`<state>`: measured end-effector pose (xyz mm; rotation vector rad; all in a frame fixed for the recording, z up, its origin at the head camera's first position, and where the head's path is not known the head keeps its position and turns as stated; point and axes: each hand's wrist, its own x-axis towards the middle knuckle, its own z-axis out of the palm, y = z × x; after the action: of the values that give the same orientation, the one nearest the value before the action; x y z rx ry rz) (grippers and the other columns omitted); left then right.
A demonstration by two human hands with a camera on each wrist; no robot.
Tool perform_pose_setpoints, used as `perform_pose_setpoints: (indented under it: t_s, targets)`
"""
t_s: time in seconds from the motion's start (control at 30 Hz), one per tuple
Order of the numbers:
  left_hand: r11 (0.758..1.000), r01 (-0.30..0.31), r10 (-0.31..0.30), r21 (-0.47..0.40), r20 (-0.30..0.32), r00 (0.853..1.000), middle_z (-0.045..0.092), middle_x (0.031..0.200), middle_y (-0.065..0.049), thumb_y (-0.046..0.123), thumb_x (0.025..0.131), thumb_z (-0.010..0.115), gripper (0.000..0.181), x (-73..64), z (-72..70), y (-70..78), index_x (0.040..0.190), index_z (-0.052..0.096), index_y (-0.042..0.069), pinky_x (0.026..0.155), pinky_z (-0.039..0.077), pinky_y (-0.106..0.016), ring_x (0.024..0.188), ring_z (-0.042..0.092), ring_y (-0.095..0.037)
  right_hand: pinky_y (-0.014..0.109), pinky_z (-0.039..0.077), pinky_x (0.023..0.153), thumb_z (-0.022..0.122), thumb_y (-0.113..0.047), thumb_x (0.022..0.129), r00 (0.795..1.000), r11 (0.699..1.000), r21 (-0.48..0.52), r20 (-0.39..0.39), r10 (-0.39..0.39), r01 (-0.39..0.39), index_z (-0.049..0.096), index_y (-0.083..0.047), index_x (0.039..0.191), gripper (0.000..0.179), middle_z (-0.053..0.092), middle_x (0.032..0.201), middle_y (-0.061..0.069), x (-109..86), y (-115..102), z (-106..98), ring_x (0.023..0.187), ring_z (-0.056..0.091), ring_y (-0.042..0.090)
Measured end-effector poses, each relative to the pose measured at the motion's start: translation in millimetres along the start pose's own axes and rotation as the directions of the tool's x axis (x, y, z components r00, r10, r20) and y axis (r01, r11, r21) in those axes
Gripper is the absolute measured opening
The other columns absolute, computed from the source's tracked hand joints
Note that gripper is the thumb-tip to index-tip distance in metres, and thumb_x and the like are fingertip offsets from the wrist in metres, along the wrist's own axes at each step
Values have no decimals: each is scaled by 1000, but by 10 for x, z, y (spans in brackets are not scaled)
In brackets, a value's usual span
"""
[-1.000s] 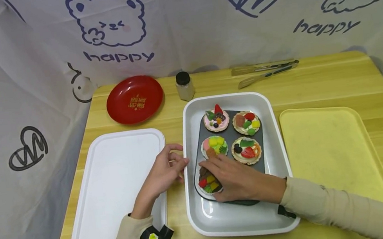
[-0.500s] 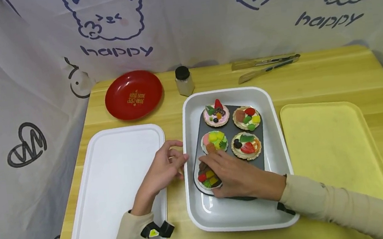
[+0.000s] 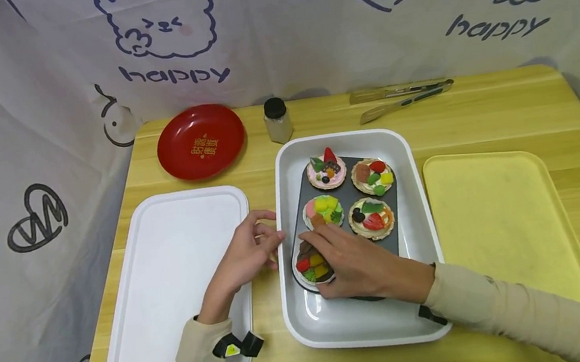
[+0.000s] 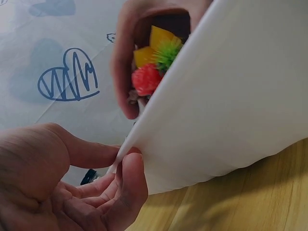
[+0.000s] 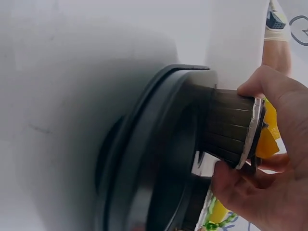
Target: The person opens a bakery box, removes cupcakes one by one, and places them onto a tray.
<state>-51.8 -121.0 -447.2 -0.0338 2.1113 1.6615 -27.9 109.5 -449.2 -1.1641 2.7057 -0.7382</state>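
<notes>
My right hand point(image 3: 358, 260) grips a dark chocolate fruit tart point(image 5: 231, 127) by its sides, with thumb and fingers around the crust. This tart stands at the near-left spot of a dark muffin pan point(image 5: 144, 159). Yellow, red and green fruit pieces top it. Several other fruit tarts, such as a strawberry one point(image 3: 372, 219), sit in the pan behind my hand. The pan lies inside a deep white tub point(image 3: 369, 336). My left hand point(image 3: 247, 251) pinches the tub's left rim between thumb and fingers, as the left wrist view shows.
Left of the tub lies a flat white tray point(image 3: 173, 290), and a yellow tray point(image 3: 499, 223) is on its right. Along the back are a red plate point(image 3: 201, 142), a black-capped jar point(image 3: 278, 122) and tongs point(image 3: 404, 99). A printed cloth point(image 3: 273, 33) hangs behind the wooden table point(image 3: 492, 116).
The head view has tilted, so the scene sits slightly higher in it. Both hands keep their holds on the tub rim and the chocolate tart.
</notes>
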Motion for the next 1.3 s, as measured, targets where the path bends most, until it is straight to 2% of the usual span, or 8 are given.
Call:
perform_pose_setpoints:
  t_s: [0.13,0.3,0.43,0.6,0.83,0.97,1.13,1.3]
  targets:
    - [1000,-7,7,3,9,1000,61,89,-15,8,96,65,40,9,-2,6,131,46,1,55,61,-48,66,62,-35,42,54,99,83,-39,71,999,1000,-23,-30,-12,11,50,-2,138,83,50,141,18,-1,-23,-37,126,53,29]
    - [1000,-1,1,7,9,1000,62,92,-17,8,96,65,42,5,-6,19,132,45,0,53,61,-43,65,62,-32,42,54,100,85,-40,71,1000,1000,-24,-23,8,-9,50,-4,139,84,53,138,16,-6,-58,-146,122,56,27]
    - [1000,5,-5,5,6,1000,61,92,-17,8,96,65,42,2,-5,28,132,45,0,53,61,-43,65,62,-32,41,54,100,85,-42,71,998,999,-19,-30,51,-51,51,-7,139,84,56,132,11,-23,-63,-253,118,57,24]
    - [1000,6,-6,-10,5,1000,60,91,-15,7,96,65,42,2,-1,28,132,45,-1,53,60,-43,64,61,-31,37,57,91,87,-39,69,993,996,-5,-74,92,-93,53,-8,137,82,58,121,5,-47,-40,-389,108,59,20]
    - [1000,12,-12,-19,8,1000,60,90,-14,7,96,64,41,23,3,14,131,45,0,53,60,-44,66,60,-32,45,58,90,90,-39,68,977,985,8,-123,172,-172,51,-6,138,86,58,122,9,-105,32,-630,110,58,24]
    - [1000,11,-11,-24,11,1000,60,90,-14,6,96,64,41,26,8,12,131,45,0,53,60,-43,66,60,-30,47,58,89,90,-36,68,958,966,41,-129,257,-254,49,-7,140,88,57,126,12,-167,116,-758,110,56,26]
    - [999,12,-12,-30,15,1000,59,91,-15,6,95,65,42,22,17,14,132,45,0,54,61,-45,66,60,-29,53,55,89,86,-35,72,912,918,83,-113,395,-387,46,-7,143,86,54,129,13,-288,261,-914,111,54,28]
    - [1000,14,-14,-19,14,1000,60,92,-17,7,96,64,42,10,11,13,132,44,0,55,61,-44,67,61,-30,57,53,87,84,-35,75,871,887,105,-164,462,-451,46,-6,143,83,54,127,14,-450,440,-1065,110,52,30]
